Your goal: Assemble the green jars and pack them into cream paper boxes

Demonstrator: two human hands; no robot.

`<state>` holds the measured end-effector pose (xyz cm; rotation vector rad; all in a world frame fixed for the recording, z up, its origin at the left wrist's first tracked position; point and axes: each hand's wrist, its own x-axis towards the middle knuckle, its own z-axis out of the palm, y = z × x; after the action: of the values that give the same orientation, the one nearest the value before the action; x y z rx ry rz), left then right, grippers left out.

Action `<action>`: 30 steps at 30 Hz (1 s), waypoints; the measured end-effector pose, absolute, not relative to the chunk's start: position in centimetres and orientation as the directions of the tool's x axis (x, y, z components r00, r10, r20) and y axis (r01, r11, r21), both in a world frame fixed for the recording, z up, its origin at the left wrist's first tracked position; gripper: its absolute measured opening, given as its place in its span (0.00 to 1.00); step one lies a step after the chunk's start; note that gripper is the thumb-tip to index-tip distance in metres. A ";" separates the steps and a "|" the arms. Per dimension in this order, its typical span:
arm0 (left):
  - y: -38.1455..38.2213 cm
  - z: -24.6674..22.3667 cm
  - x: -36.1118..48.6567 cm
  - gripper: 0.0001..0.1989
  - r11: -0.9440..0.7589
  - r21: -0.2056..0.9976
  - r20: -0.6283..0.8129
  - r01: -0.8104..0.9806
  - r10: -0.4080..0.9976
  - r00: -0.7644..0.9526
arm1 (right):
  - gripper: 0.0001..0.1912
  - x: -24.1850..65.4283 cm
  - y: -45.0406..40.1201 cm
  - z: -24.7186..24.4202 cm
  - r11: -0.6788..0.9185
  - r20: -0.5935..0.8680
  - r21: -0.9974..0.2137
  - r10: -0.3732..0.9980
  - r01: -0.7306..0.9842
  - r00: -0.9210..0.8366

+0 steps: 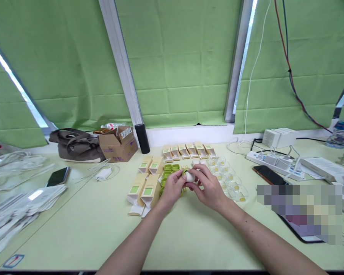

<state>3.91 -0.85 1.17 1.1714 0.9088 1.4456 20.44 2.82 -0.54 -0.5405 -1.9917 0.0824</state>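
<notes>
My left hand and my right hand meet over the middle of the table. Between their fingertips is a small white rounded piece, with a dark spot on its left side. Both hands are closed on it. Beside and behind my left hand sit several small green square cups, partly covered by the fingers. To the right of my right hand lie rows of clear plastic covers with yellow marks. Some small yellowish parts show just behind the fingers.
Open cardboard boxes with green labels stand left of my hands, and a row of similar small boxes stands behind. Farther out are a brown carton, a black cylinder, a grey bag, a power strip and phones.
</notes>
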 end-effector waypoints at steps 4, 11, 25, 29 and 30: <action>-0.8 1.2 4.1 0.17 -0.160 0.938 0.162 -0.307 0.987 -0.020 | 0.17 20.4 3.0 -0.8 0.913 0.862 -0.230 0.352 0.336 -0.366; -0.7 1.0 4.5 0.17 -0.229 0.934 0.206 -0.275 0.972 -0.111 | 0.17 20.1 3.0 -0.3 0.919 0.881 -0.158 0.297 0.361 -0.369; -0.4 -0.2 4.2 0.27 -0.252 0.922 0.269 -0.293 0.963 0.018 | 0.24 20.2 3.4 -1.3 0.906 0.873 -0.155 0.312 0.394 -0.375; -0.2 -0.2 4.3 0.26 -0.209 0.919 0.215 -0.334 0.976 -0.020 | 0.27 20.0 3.3 -1.4 0.894 0.863 -0.165 0.335 0.417 -0.378; -0.2 -0.1 4.3 0.26 -0.197 0.917 0.203 -0.346 0.979 -0.018 | 0.27 20.0 3.3 -1.4 0.888 0.862 -0.173 0.345 0.425 -0.371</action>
<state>4.32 -0.20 -0.13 1.0909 0.8263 1.4890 19.96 3.27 -1.42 -0.5607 -1.9909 -0.0939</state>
